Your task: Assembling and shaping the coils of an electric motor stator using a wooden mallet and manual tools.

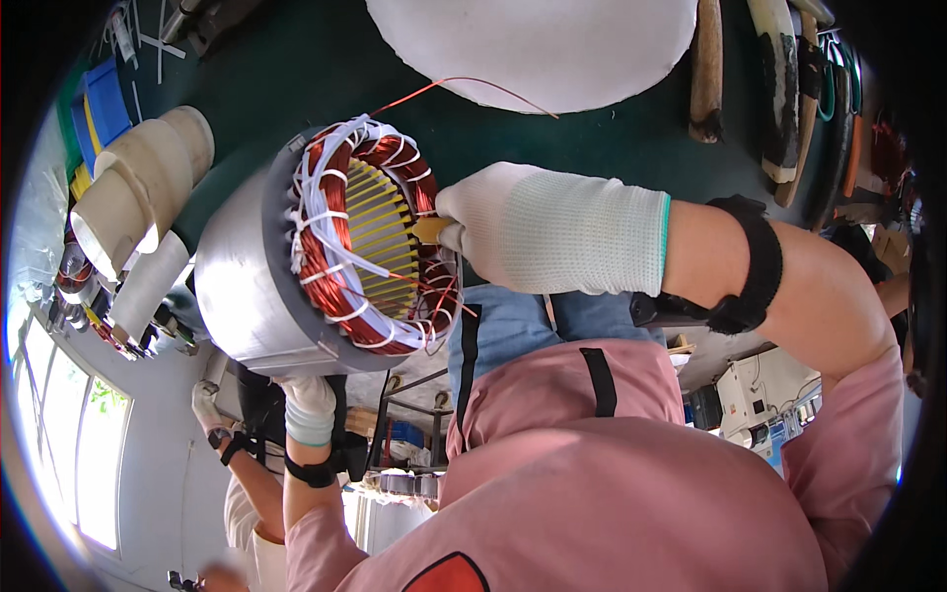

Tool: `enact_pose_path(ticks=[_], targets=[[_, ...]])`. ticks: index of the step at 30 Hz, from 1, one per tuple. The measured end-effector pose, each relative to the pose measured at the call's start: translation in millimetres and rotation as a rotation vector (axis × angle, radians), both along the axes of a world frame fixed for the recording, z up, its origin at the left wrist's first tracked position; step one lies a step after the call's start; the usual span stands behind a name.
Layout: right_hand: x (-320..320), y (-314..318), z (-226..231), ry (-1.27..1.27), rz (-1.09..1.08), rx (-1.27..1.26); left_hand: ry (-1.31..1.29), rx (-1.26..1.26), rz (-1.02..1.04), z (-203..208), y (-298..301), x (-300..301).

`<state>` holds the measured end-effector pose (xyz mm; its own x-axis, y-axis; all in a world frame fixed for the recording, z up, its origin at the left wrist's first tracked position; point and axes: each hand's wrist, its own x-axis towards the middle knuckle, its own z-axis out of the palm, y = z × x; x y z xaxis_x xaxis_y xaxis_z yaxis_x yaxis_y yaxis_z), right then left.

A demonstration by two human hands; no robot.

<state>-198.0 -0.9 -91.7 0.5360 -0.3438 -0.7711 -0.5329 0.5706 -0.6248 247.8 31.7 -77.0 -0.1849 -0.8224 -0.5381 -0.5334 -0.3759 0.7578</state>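
Observation:
A motor stator (237,266) with a smooth grey metal shell lies on its side, its open end turned to the right. White cord ties its red-brown copper windings (321,281), and yellow liners line the slots around the bore. My right hand (533,227), in a white knit glove, is closed in a pinch at the bore's right edge. A short yellow strip (427,230) sticks out from those fingers toward the bore. Against the near underside of the shell is my gloved left hand (310,397), its fingers hidden by the stator. A loose copper wire rises from the windings.
A white round sheet (538,49) lies on the dark green tabletop (256,74). Wooden-handled tools (706,74) lie at the far right. Rolled cream sheets (148,178) and a blue bin (104,104) are at left. Another person's gloved hand (205,405) shows at lower left.

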Motion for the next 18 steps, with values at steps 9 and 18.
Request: enact_pose_path(ticks=[9, 18], targets=[[-4, -1, -2, -0.046, -0.157, -0.125, 0.047, 0.017, 0.032, -6, 0, 9], [4, -3, 0, 0.033, -0.147, -0.096, 0.066, 0.046, 0.041, -7, -3, 13]])
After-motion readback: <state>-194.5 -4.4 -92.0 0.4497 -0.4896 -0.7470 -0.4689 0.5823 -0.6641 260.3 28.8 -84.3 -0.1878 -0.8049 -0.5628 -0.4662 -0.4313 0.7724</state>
